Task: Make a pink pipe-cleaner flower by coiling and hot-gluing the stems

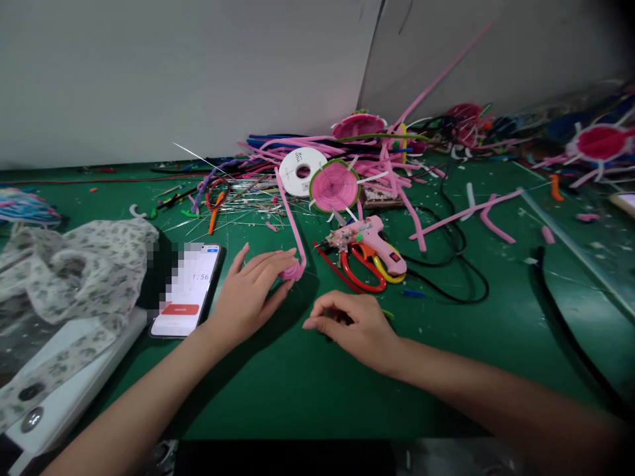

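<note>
Between the fingers and thumb of my left hand (251, 287) is a small flat coil of pink pipe cleaner (294, 270). Its loose end (292, 221) runs up and away from the coil across the green table. My right hand (354, 324) rests on the table to the right, fingers curled in and thumb close to the index fingertip, with nothing visible in it. Just beyond it lie a pink glue gun (380, 244) and red-and-yellow-handled scissors (364, 276), the gun partly over the scissors. A pink coiled disc with a green rim (335, 186) leans by a white spool (292, 168).
A phone showing a timer (186, 284) lies left of my left hand. Patterned cloth (94, 264) covers the left side. Pink pipe cleaners (466, 215), thin wires (238, 205) and a black cable (461, 297) spread across the back and right. A wall (173, 73) stands behind.
</note>
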Tool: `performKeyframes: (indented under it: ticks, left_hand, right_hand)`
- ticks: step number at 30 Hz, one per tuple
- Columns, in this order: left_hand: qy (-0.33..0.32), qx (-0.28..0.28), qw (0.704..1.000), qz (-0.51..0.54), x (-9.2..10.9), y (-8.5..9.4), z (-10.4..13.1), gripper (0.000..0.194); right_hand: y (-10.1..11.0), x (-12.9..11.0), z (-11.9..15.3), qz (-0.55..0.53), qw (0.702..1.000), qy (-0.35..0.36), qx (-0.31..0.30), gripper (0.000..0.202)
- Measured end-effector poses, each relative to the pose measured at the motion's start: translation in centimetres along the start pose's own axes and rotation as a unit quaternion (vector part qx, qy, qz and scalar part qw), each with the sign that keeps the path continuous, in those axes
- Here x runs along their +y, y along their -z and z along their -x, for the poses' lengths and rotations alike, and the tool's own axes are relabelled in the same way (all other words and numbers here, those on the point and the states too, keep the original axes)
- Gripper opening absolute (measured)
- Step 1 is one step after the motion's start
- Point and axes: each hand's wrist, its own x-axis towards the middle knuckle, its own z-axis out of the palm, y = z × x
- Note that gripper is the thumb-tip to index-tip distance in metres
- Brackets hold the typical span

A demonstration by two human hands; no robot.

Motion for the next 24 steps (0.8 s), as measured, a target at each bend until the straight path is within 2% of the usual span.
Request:
performKeyframes:
  ticks: [4, 6, 7, 9, 10, 11, 13, 15, 19, 24]
  left_hand:
    - [-0.003, -0.002, 1.0, 0.003, 0.0, 0.0, 0.1, 0.027]
    - [-0.004, -0.001, 1.0, 0.008, 0.0, 0.0, 0.1, 0.027]
    - [-0.005, -0.001, 1.0, 0.011, 0.0, 0.0, 0.1, 0.027]
    - [-0.004, -0.001, 1.0, 0.017, 0.0, 0.0, 0.2, 0.025]
    - [-0.004, 0.0, 1.0, 0.019, -0.1, 0.0, 0.2, 0.024]
    - [-0.004, 0.001, 1.0, 0.021, -0.1, -0.1, 0.1, 0.024]
    - [-0.004, 0.006, 1.0, 0.023, -0.2, -0.2, 0.1, 0.024]
    - [-0.006, 0.009, 1.0, 0.026, -0.3, -0.3, 0.2, 0.024]
    - [-0.005, 0.008, 1.0, 0.027, -0.2, -0.3, 0.2, 0.024]
    - [-0.006, 0.008, 1.0, 0.028, -0.1, -0.2, 0.2, 0.022]
  right_hand:
    - [1.1, 0.1, -1.1, 0.076, 0.993, 0.083, 0.037, 0.013]
    - [2.8, 0.2, -2.0, 0.147, 0.973, 0.147, 0.103, 0.017]
    - [3.9, 0.2, -2.5, 0.195, 0.958, 0.153, 0.144, 0.02]
    - [6.1, 0.4, -3.4, 0.279, 0.929, 0.119, 0.21, 0.026]
    - [7.1, 0.6, -3.7, 0.318, 0.916, 0.099, 0.225, 0.034]
    - [7.9, 0.9, -3.8, 0.353, 0.907, 0.075, 0.216, 0.046]
    - [8.8, 1.5, -3.9, 0.402, 0.896, 0.035, 0.183, 0.052]
    - [9.0, 2.1, -3.7, 0.403, 0.899, 0.01, 0.171, 0.048]
    - [8.3, 2.4, -3.7, 0.375, 0.902, -0.027, 0.21, 0.039]
    - [7.8, 2.4, -3.8, 0.388, 0.895, -0.006, 0.22, 0.036]
